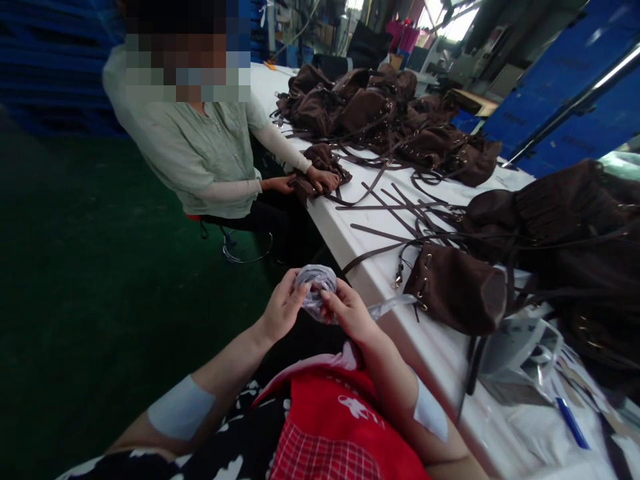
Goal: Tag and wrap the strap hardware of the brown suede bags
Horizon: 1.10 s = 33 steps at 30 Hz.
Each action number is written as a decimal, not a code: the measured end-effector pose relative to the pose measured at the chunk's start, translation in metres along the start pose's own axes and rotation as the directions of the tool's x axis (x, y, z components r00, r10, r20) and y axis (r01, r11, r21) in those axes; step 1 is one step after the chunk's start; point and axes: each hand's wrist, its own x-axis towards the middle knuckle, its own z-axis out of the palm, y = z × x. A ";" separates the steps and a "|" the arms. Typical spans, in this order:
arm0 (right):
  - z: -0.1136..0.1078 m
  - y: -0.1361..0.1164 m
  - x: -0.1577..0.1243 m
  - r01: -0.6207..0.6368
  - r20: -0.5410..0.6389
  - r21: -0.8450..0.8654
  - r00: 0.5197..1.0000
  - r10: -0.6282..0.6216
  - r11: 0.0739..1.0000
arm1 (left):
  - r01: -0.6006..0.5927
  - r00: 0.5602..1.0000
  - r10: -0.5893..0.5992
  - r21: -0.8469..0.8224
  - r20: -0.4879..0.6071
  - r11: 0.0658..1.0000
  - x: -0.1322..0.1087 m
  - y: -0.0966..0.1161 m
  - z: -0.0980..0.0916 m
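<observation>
My left hand (283, 308) and my right hand (349, 311) are closed together on a crumpled wad of thin grey plastic film (315, 280), held over my lap just off the white table's edge (400, 327). A strip of the film trails right toward a brown suede bag (457, 290) lying on the table beside my right hand.
A co-worker in a pale green shirt (195, 150) sits across, with both hands (323, 179) on a brown bag at the table edge. Several brown bags (380, 107) are piled farther back, loose straps (395, 207) lie mid-table, and a blue pen (570, 421) lies near right.
</observation>
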 end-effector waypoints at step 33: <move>-0.043 -0.054 -0.054 0.070 0.184 -0.687 0.980 0.080 0.723 | -0.384 0.648 -0.205 0.547 0.734 0.744 0.014 0.055 0.001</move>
